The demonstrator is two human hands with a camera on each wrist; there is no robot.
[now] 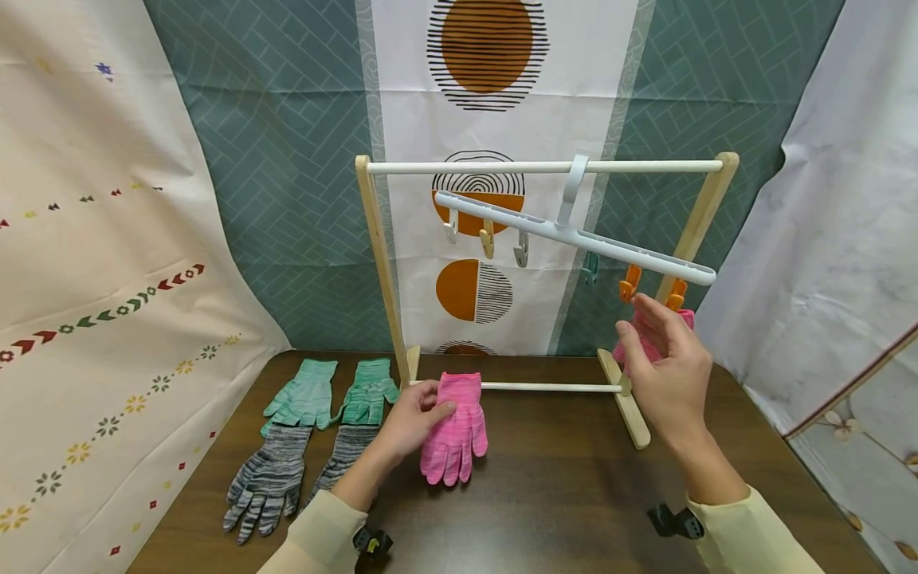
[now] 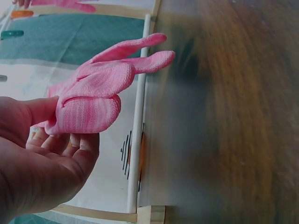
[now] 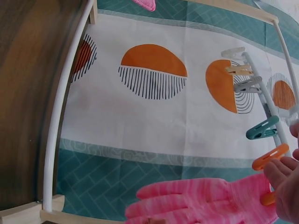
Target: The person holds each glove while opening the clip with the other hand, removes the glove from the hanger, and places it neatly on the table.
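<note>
Low over the table, my left hand (image 1: 413, 421) pinches a pink knit glove (image 1: 456, 430) near its cuff, thumb on one side and fingers on the other. The glove's fingers point down in the head view. My right hand (image 1: 670, 371) is raised at the right end of a white hanger (image 1: 574, 237), its fingertips right at an orange clip (image 3: 271, 156). A gap shows between its thumb and fingers. Behind that hand a second pink glove (image 3: 201, 200) hangs from the outermost orange clip (image 1: 676, 295), partly hidden by the hand.
The hanger hooks over the top bar of a wooden rack (image 1: 380, 263) and tilts down to the right. White, yellow, grey and teal clips (image 1: 590, 268) hang along it. Green gloves (image 1: 304, 392) and grey striped gloves (image 1: 271, 478) lie on the brown table (image 1: 545, 494) at left.
</note>
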